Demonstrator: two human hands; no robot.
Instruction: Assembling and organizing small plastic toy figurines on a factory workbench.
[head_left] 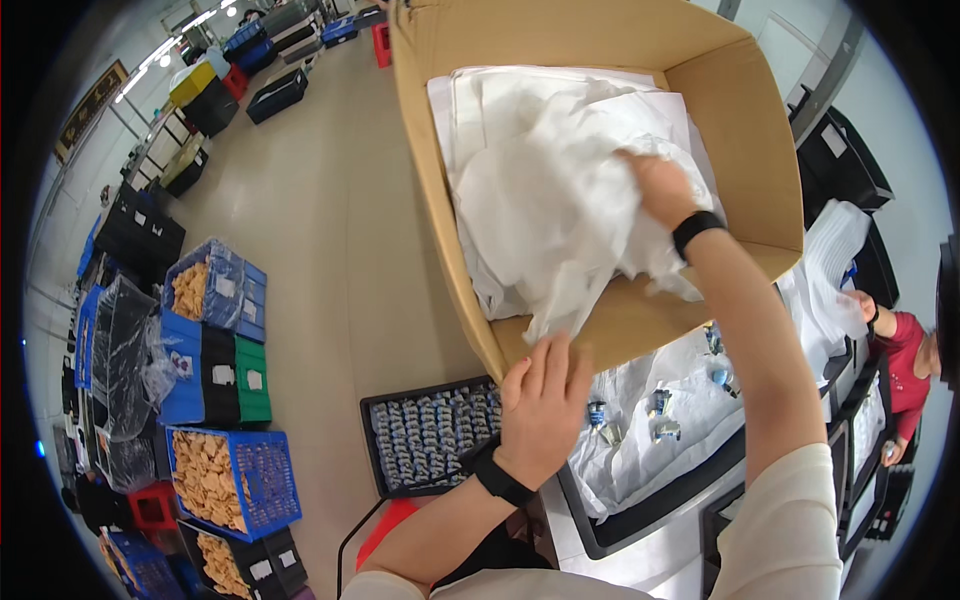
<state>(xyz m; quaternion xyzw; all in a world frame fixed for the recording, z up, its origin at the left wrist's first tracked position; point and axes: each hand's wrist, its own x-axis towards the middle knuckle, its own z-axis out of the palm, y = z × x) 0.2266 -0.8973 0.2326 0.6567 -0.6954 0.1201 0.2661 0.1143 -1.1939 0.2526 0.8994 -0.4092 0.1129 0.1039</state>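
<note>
Left hand (545, 405), dark band at wrist, lies at the lower-left edge of an open cardboard carton (740, 165); fingers side by side, tips just by a hanging corner of white sheet; whether they grip it cannot be told. Right hand (662, 190) reaches inside the carton onto the crumpled white sheets (520, 205); motion blur, so clamped or loose cannot be told. Below the carton: black tray (620, 540), lined with white sheet, bearing scattered small metal-and-blue parts (660, 402). Left of it, a second black tray (370, 440) holds similar-looking pieces in close rows. Farther right, a co-worker in red (905, 365) touches a white ribbed sheet (835, 250). Far left, on the floor (310, 220): blue crate (270, 480) of tan, crumpled-looking pieces; green crate (253, 380) behind.
</note>
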